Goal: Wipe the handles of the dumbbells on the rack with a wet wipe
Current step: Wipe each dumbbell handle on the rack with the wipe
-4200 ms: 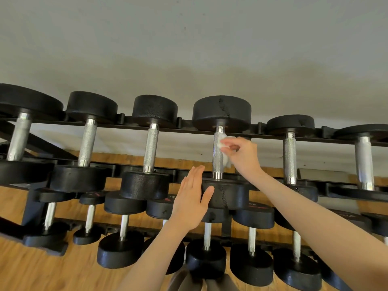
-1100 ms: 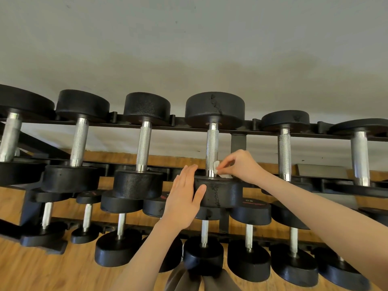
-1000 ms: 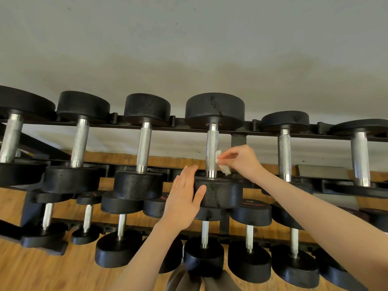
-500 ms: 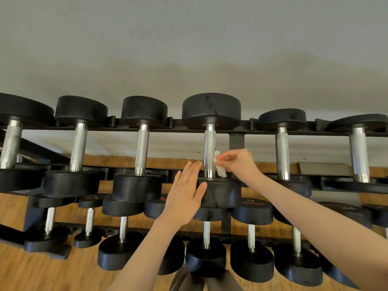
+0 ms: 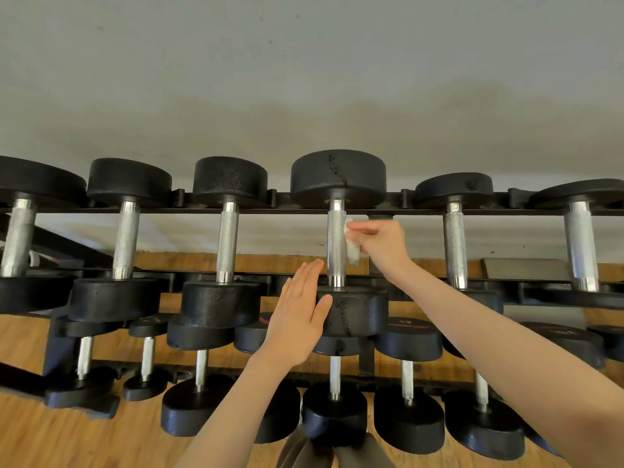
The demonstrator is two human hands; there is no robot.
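Knurled shiny metal handle [image 5: 336,244], matt pebbled black heads [image 5: 338,177] (rubbery-looking), wood-grain floor [image 5: 40,434]

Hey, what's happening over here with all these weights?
A person is cleaning dumbbells on a rack. Their right hand pinches a white wet wipe against the right side of the knurled metal handle of a top-row dumbbell, near its upper part. The left hand, fingers straight, rests flat against that dumbbell's near black head, seemingly to steady it. More dumbbells sit on either side and on the lower rows.
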